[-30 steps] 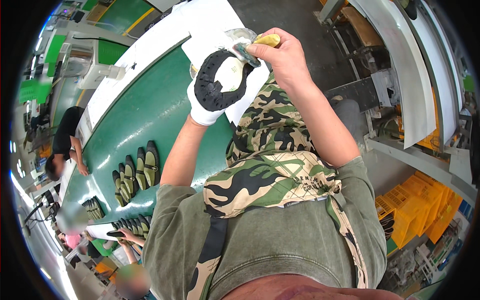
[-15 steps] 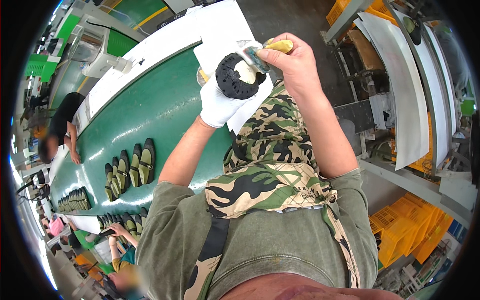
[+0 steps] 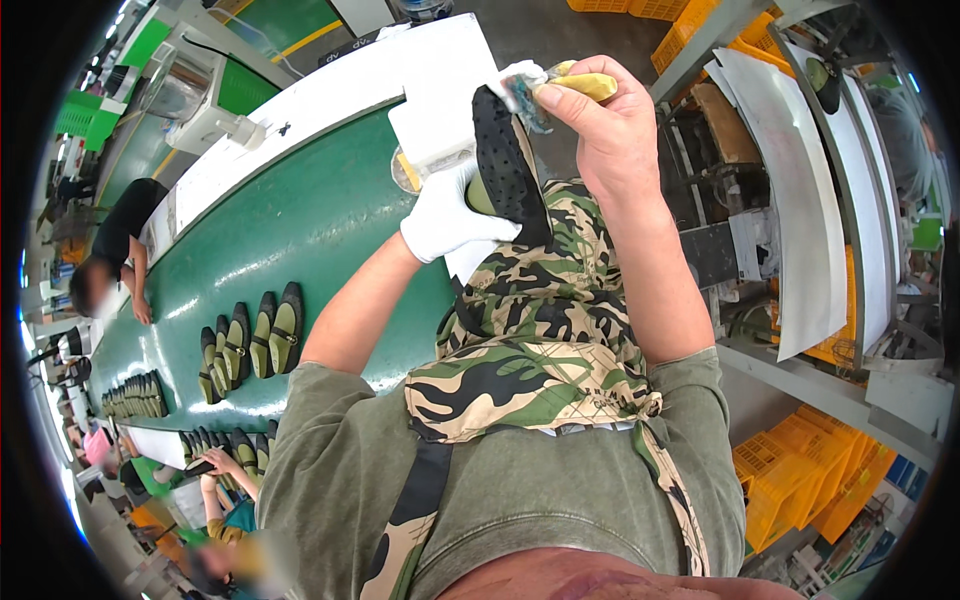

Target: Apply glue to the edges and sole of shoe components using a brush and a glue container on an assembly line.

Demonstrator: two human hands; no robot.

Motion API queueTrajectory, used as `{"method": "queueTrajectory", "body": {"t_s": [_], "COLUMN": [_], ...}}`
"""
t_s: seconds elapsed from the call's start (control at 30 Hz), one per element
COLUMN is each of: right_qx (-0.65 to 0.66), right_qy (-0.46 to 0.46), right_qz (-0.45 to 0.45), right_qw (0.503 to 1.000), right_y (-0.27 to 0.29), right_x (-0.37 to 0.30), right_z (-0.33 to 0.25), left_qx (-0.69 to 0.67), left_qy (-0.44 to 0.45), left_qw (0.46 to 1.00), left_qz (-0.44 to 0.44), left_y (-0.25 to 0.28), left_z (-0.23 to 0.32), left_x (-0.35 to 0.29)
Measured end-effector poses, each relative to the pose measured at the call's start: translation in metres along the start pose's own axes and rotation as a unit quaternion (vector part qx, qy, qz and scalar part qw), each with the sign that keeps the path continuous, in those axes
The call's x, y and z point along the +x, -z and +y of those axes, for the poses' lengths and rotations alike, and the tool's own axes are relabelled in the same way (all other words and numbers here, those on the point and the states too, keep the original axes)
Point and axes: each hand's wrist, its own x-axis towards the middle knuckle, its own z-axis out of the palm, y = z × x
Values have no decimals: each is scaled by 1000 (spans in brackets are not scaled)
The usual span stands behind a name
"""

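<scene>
My left hand (image 3: 448, 215), in a white glove, is closed round a shoe (image 3: 512, 165) held on end above the table edge. The shoe has a black, dotted surface and an olive-green inside part showing by my thumb. My bare right hand (image 3: 618, 135) pinches a yellow-handled tool (image 3: 590, 87) whose head is wrapped in a stained white and bluish cloth (image 3: 528, 95). That cloth is beside the upper end of the shoe; whether they touch I cannot tell. Behind my left hand lies a small round dish (image 3: 404, 172) with a yellowish strip.
A green conveyor belt (image 3: 330, 200) runs left, carrying olive and black shoes (image 3: 284, 330). White board (image 3: 440, 65) covers its far side. Co-workers (image 3: 130, 230) stand along the belt; one hand holds a dark shoe (image 3: 196, 468). Right are a rack of pale sheets (image 3: 790, 210) and orange crates (image 3: 800, 470).
My left hand has turned the shoe from end-on to upright lengthwise, showing its dotted side. My right hand has moved slightly right with the yellow-handled tool.
</scene>
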Motion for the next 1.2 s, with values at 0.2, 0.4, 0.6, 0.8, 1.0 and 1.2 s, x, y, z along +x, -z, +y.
{"method": "queueTrajectory", "body": {"t_s": [0.2,0.4,0.6,0.8,1.0,1.2], "right_qx": [-106,-171,-196,-148,-222,-181], "right_qy": [77,106,-38,37,58,-74], "right_qz": [-9,-68,-183,11,-38,-100], "right_qw": [991,977,963,988,973,976], "right_y": [28,52,75,70,92,126], "right_x": [13,-4,-28,-8,-52,-100], "right_z": [20,32,25,36,28,12], "left_qx": [-220,-370,-456,-465,-449,-467], "left_qy": [57,141,139,163,138,133], "left_qw": [966,908,872,860,875,870], "left_qz": [-125,-132,-115,-134,-113,-88], "left_y": [3,5,0,-9,-28,-46], "left_z": [-5,4,-13,-25,-3,-17], "left_x": [0,3,11,17,25,37]}}
